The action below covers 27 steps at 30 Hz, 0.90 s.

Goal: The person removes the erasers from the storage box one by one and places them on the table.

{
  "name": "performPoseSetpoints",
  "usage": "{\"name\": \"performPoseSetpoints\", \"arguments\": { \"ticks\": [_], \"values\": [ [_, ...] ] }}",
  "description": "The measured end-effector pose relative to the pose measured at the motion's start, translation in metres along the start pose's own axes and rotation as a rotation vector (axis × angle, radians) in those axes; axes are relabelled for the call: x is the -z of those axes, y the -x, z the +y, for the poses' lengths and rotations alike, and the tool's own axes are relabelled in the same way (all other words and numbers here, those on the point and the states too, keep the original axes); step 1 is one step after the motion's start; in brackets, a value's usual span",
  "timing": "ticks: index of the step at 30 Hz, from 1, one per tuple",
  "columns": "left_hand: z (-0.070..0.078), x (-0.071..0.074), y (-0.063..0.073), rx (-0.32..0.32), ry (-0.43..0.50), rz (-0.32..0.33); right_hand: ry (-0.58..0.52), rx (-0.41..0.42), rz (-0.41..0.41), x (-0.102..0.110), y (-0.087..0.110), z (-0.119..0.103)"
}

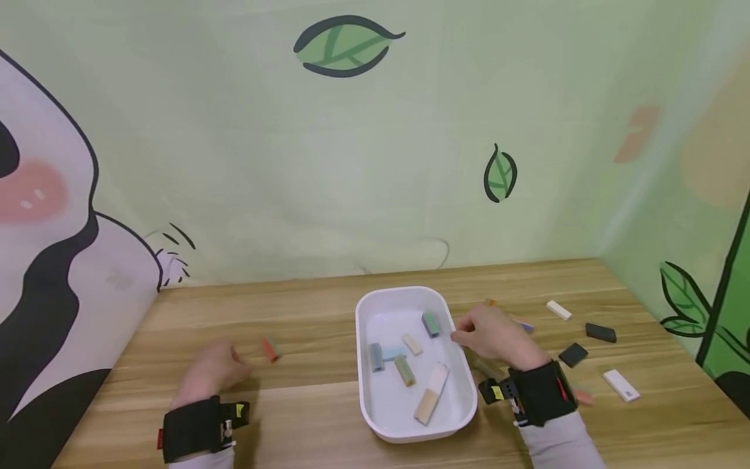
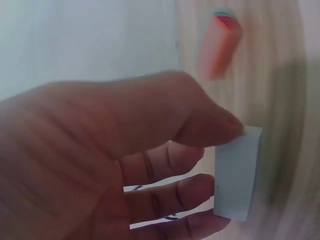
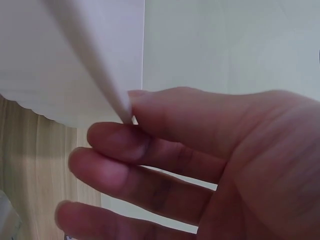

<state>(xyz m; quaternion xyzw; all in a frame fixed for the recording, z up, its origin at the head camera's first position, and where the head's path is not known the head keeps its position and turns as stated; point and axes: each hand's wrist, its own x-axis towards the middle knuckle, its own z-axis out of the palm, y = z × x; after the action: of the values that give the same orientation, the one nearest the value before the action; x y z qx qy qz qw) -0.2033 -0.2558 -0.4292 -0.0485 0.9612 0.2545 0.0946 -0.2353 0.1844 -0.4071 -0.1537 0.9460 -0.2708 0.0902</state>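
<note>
My left hand [image 1: 213, 371] is low over the table at the left. In the left wrist view its thumb and fingertips pinch a small whitish block [image 2: 236, 175], which the hand hides in the head view. A red-orange block [image 1: 269, 350] lies just beyond that hand. My right hand [image 1: 498, 332] pinches the right rim of a white plastic tray [image 1: 404, 437] between thumb and index finger, its other fingers apart below. In the tray lie several small blocks, among them a green one [image 1: 430, 324], an olive one [image 1: 404, 370] and a long white-and-tan piece [image 1: 431, 394].
Right of the tray, several loose pieces lie on the wooden table [image 1: 310, 391]: a white block [image 1: 558, 309], a dark block [image 1: 600, 332], a black block [image 1: 573, 354] and a white block with a printed mark [image 1: 622, 385]. A printed green backdrop [image 1: 263, 163] stands behind.
</note>
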Motion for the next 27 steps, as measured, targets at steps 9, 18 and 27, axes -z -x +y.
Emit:
{"name": "performPoseSetpoints", "arguments": {
  "ticks": [9,18,27],
  "values": [
    [-0.008,-0.007,-0.008,-0.001,0.002,0.014,0.005,-0.005,-0.005,0.0,0.0,0.0],
    [-0.008,-0.009,-0.01,-0.017,-0.011,0.038,-0.003,0.005,0.001,0.0,0.001,0.001],
    [0.002,0.003,-0.006,0.062,0.004,-0.036,0.001,0.009,0.004,0.001,-0.001,0.001]
  ]
}}
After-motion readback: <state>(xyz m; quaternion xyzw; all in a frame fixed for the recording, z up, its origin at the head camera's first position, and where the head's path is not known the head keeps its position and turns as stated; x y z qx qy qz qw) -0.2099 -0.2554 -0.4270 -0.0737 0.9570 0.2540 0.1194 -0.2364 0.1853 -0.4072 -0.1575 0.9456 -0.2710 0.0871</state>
